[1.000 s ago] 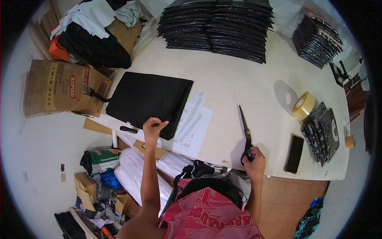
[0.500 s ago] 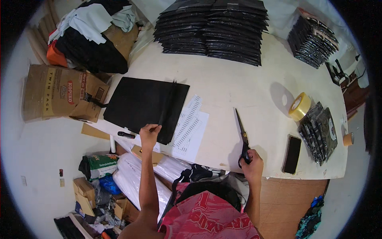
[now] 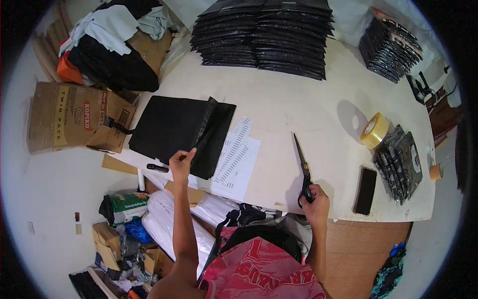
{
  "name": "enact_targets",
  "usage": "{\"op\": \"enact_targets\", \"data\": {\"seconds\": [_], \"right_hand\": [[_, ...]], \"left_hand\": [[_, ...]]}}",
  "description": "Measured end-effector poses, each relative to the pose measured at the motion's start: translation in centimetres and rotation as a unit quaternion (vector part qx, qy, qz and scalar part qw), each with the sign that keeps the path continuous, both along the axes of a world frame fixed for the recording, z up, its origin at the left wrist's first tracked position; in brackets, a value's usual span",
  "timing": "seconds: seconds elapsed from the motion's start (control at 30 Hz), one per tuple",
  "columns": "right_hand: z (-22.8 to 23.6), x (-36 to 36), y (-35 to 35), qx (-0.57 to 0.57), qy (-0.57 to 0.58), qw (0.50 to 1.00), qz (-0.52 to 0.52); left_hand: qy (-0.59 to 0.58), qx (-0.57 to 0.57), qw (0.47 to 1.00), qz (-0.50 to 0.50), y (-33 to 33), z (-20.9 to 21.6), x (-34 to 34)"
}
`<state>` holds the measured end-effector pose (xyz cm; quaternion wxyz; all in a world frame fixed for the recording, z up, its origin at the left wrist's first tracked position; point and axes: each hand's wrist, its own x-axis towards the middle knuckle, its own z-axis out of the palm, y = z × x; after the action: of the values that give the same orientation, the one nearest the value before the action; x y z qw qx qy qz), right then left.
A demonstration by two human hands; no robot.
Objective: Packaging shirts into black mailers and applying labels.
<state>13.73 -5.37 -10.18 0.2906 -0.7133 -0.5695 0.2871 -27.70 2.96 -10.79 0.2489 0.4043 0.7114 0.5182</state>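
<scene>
My left hand (image 3: 180, 163) is closed in a pinch at the near end of the raised flap of a flat black plastic bag (image 3: 167, 122) lying on the table's left part. The flap's loose edge stands up in a crease, with a black strip (image 3: 219, 134) of the bag to its right. My right hand (image 3: 317, 203) is wrapped round the black handles of a pair of scissors (image 3: 304, 167). Their blades look closed and point away from me over the tabletop. White printed sheets (image 3: 239, 159) lie between the bag and the scissors, partly under the bag.
Stacked black packages (image 3: 261, 40) stand at the back, with another pile (image 3: 391, 47) at the far right. A tape roll (image 3: 374, 130), wrapped packets (image 3: 398, 164) and a phone (image 3: 366, 191) lie at right. A cardboard box (image 3: 74, 117) is at left; a black marker (image 3: 158, 168) sits near the edge.
My left hand has shifted slightly left and away from me, drawing the bag's flap leftward so that its fold opens wider. My right hand and the scissors have stayed almost still.
</scene>
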Motion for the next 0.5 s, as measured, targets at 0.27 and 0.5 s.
{"op": "enact_targets", "data": {"seconds": [0.27,0.5], "right_hand": [[-0.3,0.2,-0.1,0.007,0.004,1.000,-0.010],[-0.7,0.3,-0.3,0.002,0.009,1.000,-0.010]], "left_hand": [[-0.071,-0.096,0.992,-0.047,0.1,2.1,-0.2],[0.105,-0.022,0.993,-0.043,-0.4,0.1,-1.3]]}}
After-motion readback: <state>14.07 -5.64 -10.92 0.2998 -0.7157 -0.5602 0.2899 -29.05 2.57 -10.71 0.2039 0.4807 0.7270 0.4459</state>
